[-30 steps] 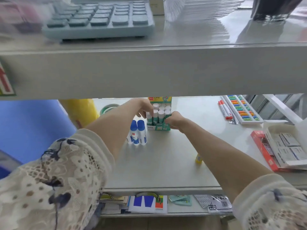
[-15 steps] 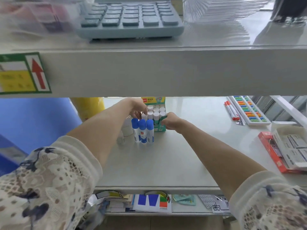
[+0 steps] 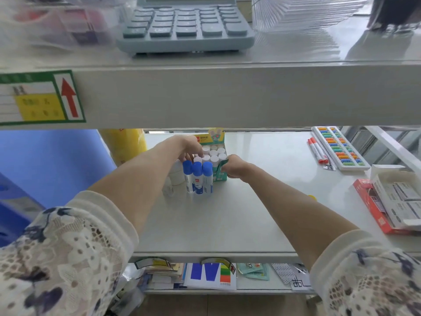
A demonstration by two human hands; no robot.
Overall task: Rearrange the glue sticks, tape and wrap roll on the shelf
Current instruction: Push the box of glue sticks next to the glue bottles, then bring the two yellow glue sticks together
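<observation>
A green display box of white-capped glue sticks (image 3: 214,153) stands on the white middle shelf (image 3: 227,215). My left hand (image 3: 190,148) grips the box's left side, and my right hand (image 3: 233,166) holds its front right corner. Three blue-capped glue sticks (image 3: 197,176) stand upright just in front of the box. A white tape roll (image 3: 176,173) sits partly hidden behind my left forearm. The yellow wrap roll (image 3: 127,142) stands at the shelf's back left.
Red markers (image 3: 316,150) and a colourful bead tray (image 3: 339,149) lie at the back right. A red and white box (image 3: 391,201) sits at the right edge. A small yellow cap (image 3: 311,197) peeks out by my right forearm. A calculator (image 3: 184,26) rests on the upper shelf.
The box of glue sticks has slid left between both hands, closing up behind the three blue-capped sticks. My view has also shifted left.
</observation>
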